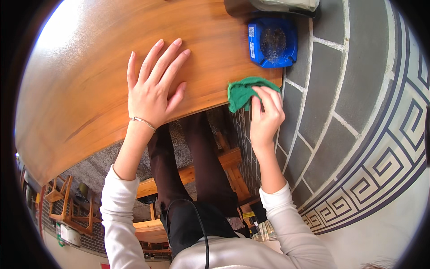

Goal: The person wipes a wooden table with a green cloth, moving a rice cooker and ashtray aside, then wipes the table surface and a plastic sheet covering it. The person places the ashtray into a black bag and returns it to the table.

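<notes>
My left hand (153, 84) lies palm down with fingers spread on the wooden tabletop (208, 43), and a thin bracelet circles its wrist. At the table's near right corner, my right hand (267, 114) pinches a green cloth (247, 92) between thumb and fingers. The cloth is bunched over the table's edge, partly hidden by the fingers. Just beyond it sits a blue plastic ashtray (291, 43) with dark ash and residue inside; its side bears writing and a printed code.
A grey tiled wall (322, 74) runs along the table's right end. A dark container (235, 7) holding pale material stands behind the ashtray. Below the table are my legs and a wooden bench (184, 175). Wooden stools (69, 201) stand at the far lower left.
</notes>
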